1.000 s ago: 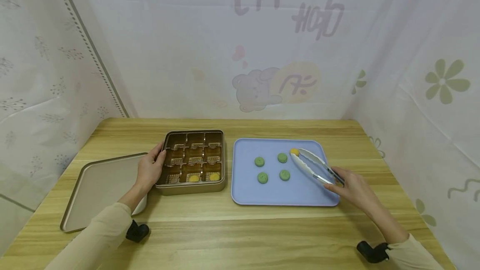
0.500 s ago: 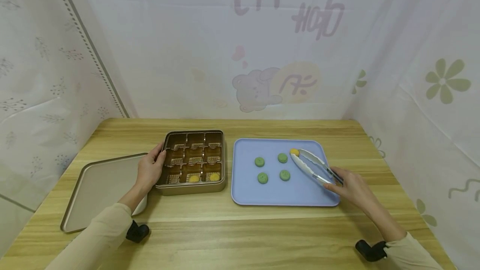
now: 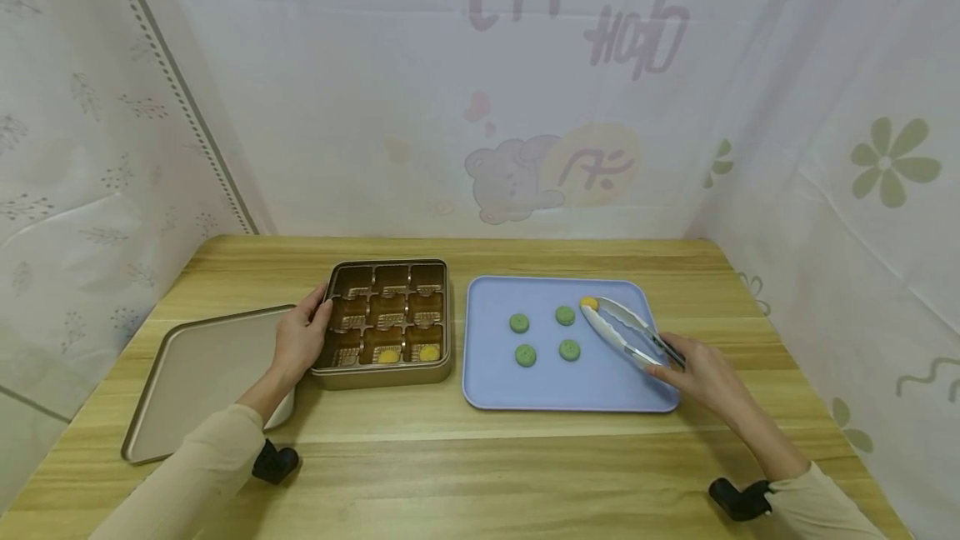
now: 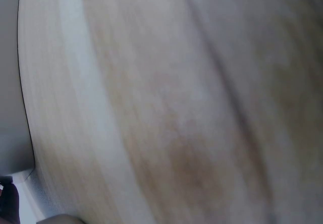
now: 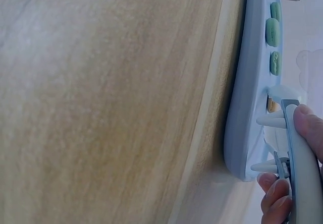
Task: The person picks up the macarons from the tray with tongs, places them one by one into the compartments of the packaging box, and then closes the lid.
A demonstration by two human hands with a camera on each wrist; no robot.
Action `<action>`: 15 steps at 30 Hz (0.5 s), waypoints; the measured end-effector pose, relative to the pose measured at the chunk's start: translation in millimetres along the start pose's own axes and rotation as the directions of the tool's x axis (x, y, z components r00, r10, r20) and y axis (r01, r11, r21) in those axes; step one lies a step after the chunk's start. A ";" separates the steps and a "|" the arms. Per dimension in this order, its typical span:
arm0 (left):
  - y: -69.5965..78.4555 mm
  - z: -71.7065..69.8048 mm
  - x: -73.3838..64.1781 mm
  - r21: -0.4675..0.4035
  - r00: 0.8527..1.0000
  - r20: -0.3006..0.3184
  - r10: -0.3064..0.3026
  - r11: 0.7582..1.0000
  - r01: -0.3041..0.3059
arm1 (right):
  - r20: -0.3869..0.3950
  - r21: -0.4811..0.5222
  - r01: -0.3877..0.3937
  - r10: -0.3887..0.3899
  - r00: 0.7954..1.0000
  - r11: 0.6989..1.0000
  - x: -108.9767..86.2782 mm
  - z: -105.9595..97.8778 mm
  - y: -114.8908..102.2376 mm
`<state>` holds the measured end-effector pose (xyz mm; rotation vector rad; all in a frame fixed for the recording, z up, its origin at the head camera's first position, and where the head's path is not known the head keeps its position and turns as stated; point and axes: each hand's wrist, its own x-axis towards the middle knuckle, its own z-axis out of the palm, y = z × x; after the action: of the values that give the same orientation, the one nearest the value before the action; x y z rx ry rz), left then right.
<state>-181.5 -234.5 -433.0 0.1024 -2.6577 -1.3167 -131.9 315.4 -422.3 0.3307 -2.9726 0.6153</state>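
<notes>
With its right hand the person grips metal tongs over the right part of the blue tray. The tongs' pale tips reach a yellow macaron at the tray's back right; it sits between them. Several green macarons lie on the tray to the left of it. The left hand holds the left side of a bronze square box, thumb at the rim. A divided brown insert fills the box. Two yellow macarons lie in its front row, middle and right compartments.
A bronze lid lies on the wooden table to the left of the box, partly under the left forearm. Patterned white cloth hangs behind the table and along both sides.
The right wrist has shifted very slightly left. Tongs, yellow macaron, box and left hand stay essentially in place.
</notes>
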 end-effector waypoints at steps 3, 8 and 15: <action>-0.3 0.1 -0.2 0.000 1.000 0.001 0.003 1.000 -0.003 | 0.000 0.004 0.002 -0.002 1.000 1.000 -0.2 0.4 0.7; 0.8 -0.5 -0.8 0.004 1.000 0.005 0.008 1.000 -0.008 | 0.003 0.019 0.001 -0.001 1.000 1.000 -0.9 0.8 0.6; 2.3 -1.4 -1.5 0.011 1.000 0.002 0.014 1.000 -0.014 | 0.011 0.040 -0.013 0.013 1.000 0.999 -1.6 -1.8 -3.5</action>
<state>-179.7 -234.1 -430.5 0.0845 -2.6622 -1.2992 -129.5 313.2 -419.5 0.3187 -2.9783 0.6778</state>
